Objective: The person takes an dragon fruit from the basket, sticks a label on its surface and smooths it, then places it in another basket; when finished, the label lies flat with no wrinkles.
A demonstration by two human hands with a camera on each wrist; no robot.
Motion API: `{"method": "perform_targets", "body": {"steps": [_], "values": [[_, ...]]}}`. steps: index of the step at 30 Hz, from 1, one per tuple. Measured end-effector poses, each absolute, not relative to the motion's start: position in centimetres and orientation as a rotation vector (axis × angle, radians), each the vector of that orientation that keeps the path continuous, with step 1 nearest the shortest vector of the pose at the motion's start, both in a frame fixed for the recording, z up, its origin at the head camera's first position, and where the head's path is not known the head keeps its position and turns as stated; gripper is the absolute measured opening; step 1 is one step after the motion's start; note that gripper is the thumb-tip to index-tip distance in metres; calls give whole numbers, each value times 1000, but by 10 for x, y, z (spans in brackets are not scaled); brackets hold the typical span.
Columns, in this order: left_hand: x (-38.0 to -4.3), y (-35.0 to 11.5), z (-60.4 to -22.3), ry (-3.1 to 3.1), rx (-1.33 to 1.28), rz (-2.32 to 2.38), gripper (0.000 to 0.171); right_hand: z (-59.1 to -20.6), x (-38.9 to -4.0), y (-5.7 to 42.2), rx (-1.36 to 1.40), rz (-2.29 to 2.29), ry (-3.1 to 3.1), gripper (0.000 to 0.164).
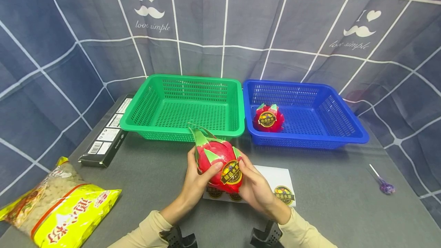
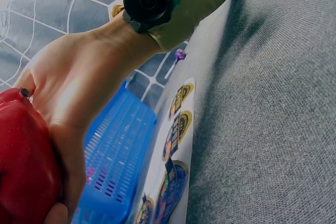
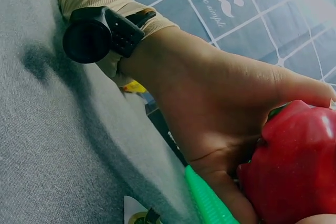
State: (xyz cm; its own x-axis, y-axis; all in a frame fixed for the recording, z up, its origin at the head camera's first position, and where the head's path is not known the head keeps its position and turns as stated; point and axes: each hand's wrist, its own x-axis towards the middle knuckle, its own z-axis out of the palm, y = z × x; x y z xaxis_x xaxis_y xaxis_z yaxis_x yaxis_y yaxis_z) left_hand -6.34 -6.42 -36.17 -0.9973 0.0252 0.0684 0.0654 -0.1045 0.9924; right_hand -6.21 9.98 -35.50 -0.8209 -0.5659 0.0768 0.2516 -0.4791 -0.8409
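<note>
A red dragon fruit (image 1: 220,152) with green-tipped scales is held between both hands above the table, in front of the baskets. My left hand (image 1: 194,185) grips its left side, thumb across the front. My right hand (image 1: 258,190) holds the right side, with its thumb at the edge of a black-and-gold round label (image 1: 231,172) on the skin. Under the fruit lies a white sticker sheet (image 1: 275,177), partly hidden, with several similar labels. The left wrist view shows the fruit's smooth red side (image 2: 23,161) against the right palm; the right wrist view shows the left palm (image 3: 210,103) around it.
Behind stand a green basket (image 1: 182,135) and, to its right, a blue basket (image 1: 306,141) with another labelled dragon fruit (image 1: 269,118) inside. At left are a black box (image 1: 106,137) and a yellow food bag (image 1: 65,209). A lollipop (image 1: 386,185) lies far right.
</note>
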Motion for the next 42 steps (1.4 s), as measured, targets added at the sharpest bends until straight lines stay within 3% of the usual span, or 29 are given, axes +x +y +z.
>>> {"method": "perform_targets", "body": {"steps": [9, 17, 22, 30, 42], "values": [[-63, -65, -362, -2133, -158, -2342, 71, -353, -66, 107, -474, -2230, 1346, 48], [-59, -63, -366, -2243, -354, -2442, 72, -350, -76, 123, -618, -1963, 1767, 82], [-59, -64, -366, -2281, -418, -2443, 72, -350, -79, 128, -633, -1872, 1821, 91], [-59, -63, -367, -2345, -480, -2415, 72, -346, -78, 131, -578, -1779, 1873, 97], [-59, -63, -367, -2379, -491, -2370, 71, -339, -71, 124, -445, -1742, 1893, 89]]}}
